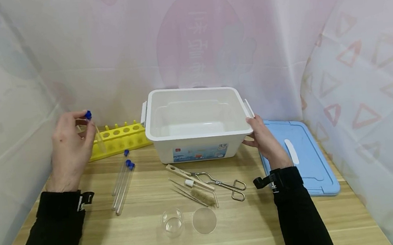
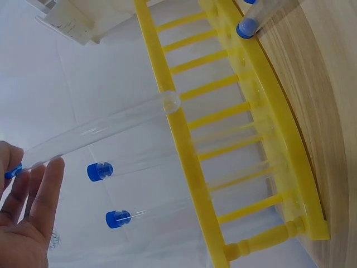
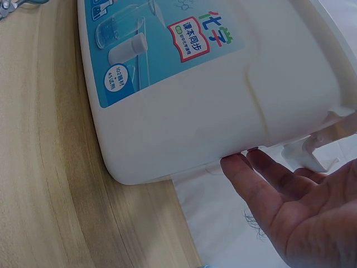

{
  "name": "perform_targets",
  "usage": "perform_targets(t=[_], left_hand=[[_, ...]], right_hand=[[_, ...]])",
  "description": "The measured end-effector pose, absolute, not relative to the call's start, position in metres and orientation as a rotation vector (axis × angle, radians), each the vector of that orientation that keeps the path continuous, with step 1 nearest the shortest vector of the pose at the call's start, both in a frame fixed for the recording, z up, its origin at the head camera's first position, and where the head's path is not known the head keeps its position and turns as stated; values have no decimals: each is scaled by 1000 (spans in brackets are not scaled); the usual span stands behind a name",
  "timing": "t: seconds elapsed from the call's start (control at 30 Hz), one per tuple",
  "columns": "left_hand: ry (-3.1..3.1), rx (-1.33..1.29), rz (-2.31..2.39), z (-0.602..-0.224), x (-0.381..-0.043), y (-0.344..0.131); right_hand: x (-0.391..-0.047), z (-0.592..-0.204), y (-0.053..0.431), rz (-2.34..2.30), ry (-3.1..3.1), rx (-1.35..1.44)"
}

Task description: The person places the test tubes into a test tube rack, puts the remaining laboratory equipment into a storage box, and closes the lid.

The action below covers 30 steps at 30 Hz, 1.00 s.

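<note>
My left hand [image 1: 72, 146] pinches a clear test tube [image 2: 106, 127] at its blue cap, between thumb and fingers. The tube's round bottom overlaps the top rail of the yellow test tube rack [image 2: 187, 145] in the left wrist view. Two blue-capped tubes stand in that rack, one with its cap [image 2: 118, 218] nearest the rack's end. At the right end of the white plastic box [image 1: 198, 142], my right hand [image 1: 265, 141] holds the corner, thumb at the rim and fingertips against the side wall [image 3: 184, 151] below. The box's inside shows bare.
Several blue-capped tubes [image 1: 122, 191] lie left of centre. Before the box are crucible tongs [image 1: 221, 183], a wooden test tube holder [image 1: 178, 170], a brush [image 1: 203, 197] and tweezers [image 1: 186, 192]. Nearer stand a glass beaker [image 1: 173, 223] and a clear disc [image 1: 204, 221]. A blue lid [image 1: 309, 158] lies right.
</note>
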<state>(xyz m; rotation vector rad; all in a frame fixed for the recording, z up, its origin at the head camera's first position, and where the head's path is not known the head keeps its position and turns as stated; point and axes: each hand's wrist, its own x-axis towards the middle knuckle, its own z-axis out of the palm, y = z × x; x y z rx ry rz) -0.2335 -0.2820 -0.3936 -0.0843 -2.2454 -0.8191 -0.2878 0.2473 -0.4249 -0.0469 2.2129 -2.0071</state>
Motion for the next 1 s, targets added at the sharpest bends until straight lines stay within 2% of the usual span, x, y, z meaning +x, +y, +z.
perform_targets(t=[0.17,0.4,0.73,1.0], left_hand=[[-2206,-31,-812,-392,-231,-279],[-2123,-82,-828,-388,-227,-274],[-2095,-92,-858,-401,-237,-277],[-2114,-81,-866,-399,-232,-270]], right_hand=[[-288,-425,247,-2006,2217,-43],[-289,-424,246,-1998,2232,-43],[-287,-424,247,-2006,2221,-58],[-288,-425,247,-2011,2218,-63]])
